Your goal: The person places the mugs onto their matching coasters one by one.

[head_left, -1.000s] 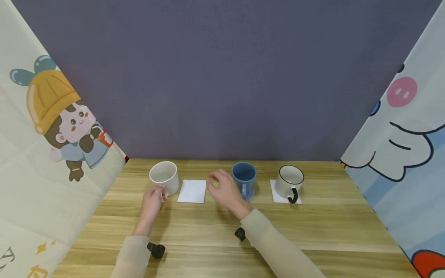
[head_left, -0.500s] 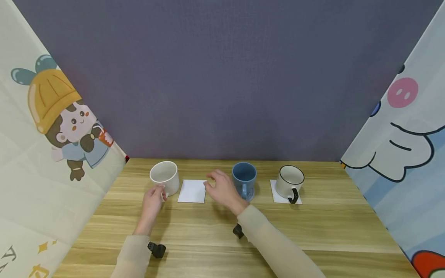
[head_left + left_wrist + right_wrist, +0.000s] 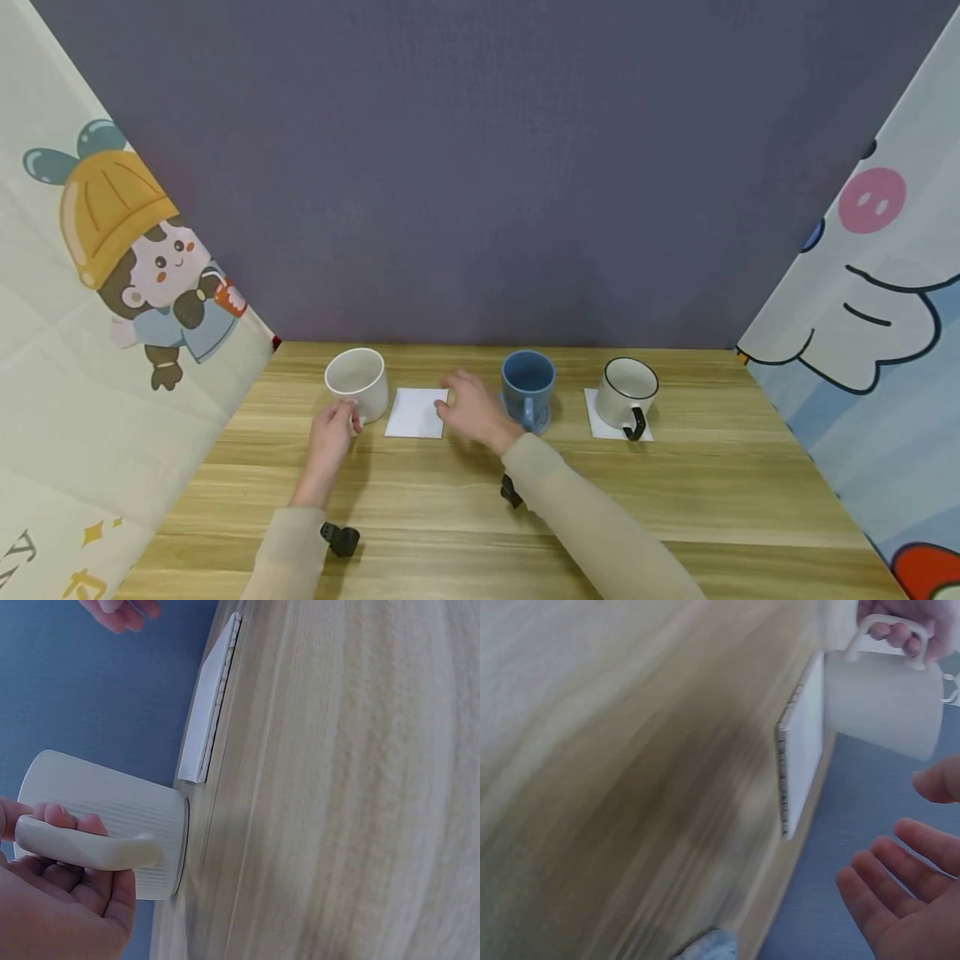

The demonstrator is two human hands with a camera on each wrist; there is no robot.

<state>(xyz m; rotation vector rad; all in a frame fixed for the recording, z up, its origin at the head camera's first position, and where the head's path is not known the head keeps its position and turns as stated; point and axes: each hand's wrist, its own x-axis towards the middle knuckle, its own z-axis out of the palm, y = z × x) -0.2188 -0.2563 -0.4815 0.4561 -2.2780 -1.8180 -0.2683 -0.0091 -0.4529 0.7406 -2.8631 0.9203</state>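
My left hand [image 3: 331,437] grips the handle [image 3: 90,844] of a white mug [image 3: 357,383], fingers curled through it. The mug stands upright on the table, and fine ribs show round its lower part in the left wrist view. Just right of it lies a square white coaster [image 3: 416,413], thick-edged, with nothing on it. Over the coaster's right side hovers my right hand [image 3: 480,412], holding nothing. Its fingers [image 3: 881,881] are loosely bent and the thumb stands apart from them. Close behind that hand is a blue mug [image 3: 528,383] on a bluish coaster [image 3: 542,423].
Farther right, a cream mug [image 3: 628,392] with a black rim and black handle sits on another white coaster [image 3: 597,427]. A dark grey panel [image 3: 495,183] rises behind the wooden table [image 3: 465,542]. Printed cloths [image 3: 67,350] flank both sides.
My right hand has shifted slightly left, closer over the bare coaster. The left hand keeps its hold on the white mug's handle, and the mugs stay where they were.
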